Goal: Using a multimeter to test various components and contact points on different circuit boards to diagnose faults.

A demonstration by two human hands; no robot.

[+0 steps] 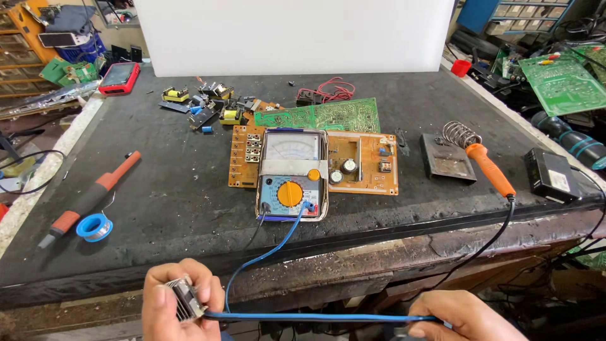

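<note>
Both hands (pixel 183 303) hold a probe lead before a cluttered dark workbench (pixel 177 183).

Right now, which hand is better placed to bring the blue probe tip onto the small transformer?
Probably the right hand: it pinches the blue probe by its rear end and can steer it. The left hand is occupied gripping the small transformer, where the tip already points.

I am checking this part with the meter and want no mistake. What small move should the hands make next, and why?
Probably slide the right hand along the blue lead toward the left hand. The left hand grips a small finned component where the lead ends, while the right pinches it far away, so the tip has little steadying.
</note>
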